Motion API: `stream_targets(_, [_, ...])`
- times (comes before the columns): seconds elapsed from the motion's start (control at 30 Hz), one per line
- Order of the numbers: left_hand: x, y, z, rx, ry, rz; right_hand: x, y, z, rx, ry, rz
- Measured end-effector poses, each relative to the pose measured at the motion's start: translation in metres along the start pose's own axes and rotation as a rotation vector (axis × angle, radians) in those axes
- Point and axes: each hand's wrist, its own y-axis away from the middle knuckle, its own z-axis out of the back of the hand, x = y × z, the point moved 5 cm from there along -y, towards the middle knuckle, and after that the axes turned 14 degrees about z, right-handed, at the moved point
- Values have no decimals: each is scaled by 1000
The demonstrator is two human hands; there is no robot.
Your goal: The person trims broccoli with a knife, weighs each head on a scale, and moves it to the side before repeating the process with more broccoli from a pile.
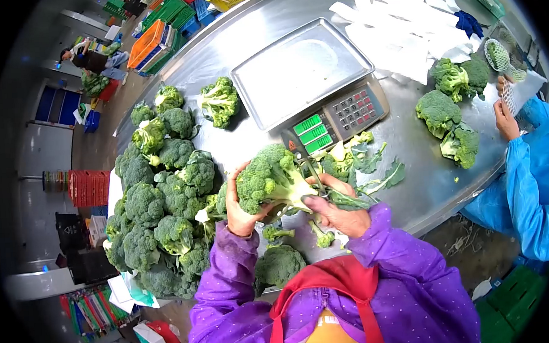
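My left hand (241, 215) is wrapped round a large head of broccoli (265, 178) and holds it tilted above the table, its cut stem pointing right. My right hand (342, 216) is closed at the stem end, gripping a knife (311, 168) whose narrow dark blade stands up beside the stalk. A green leaf lies against the right fingers, and the knife's handle is hidden in that hand. Trimmed leaves and stalks (348, 161) lie just beyond it. Below my hands are a small broccoli piece (321, 234) and another broccoli head (279, 264).
A large broccoli pile (164, 202) fills the table's left side. Ahead stands a digital scale (303, 74) with a bare tray and lit green display. White sheets (397, 28) lie beyond. At right, a blue-sleeved co-worker's hand (506, 119) holds white netting near several broccoli heads (439, 113).
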Motion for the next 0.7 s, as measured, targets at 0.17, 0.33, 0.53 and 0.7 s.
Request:
stream_targets(0.17, [-3, 15, 13, -251, -146, -173, 22, 31, 36, 112, 593, 122])
stream_targets(0.33, [-27, 21, 8, -320, -436, -540, 18, 33, 20, 368, 813, 207])
stream_targets(0.53, [-40, 42, 9, -435, -604, -601, 12, 31, 6, 337, 976, 245])
stream_targets(0.7, [-35, 42, 10, -466, -545, -587, 10, 30, -1, 320, 970, 264])
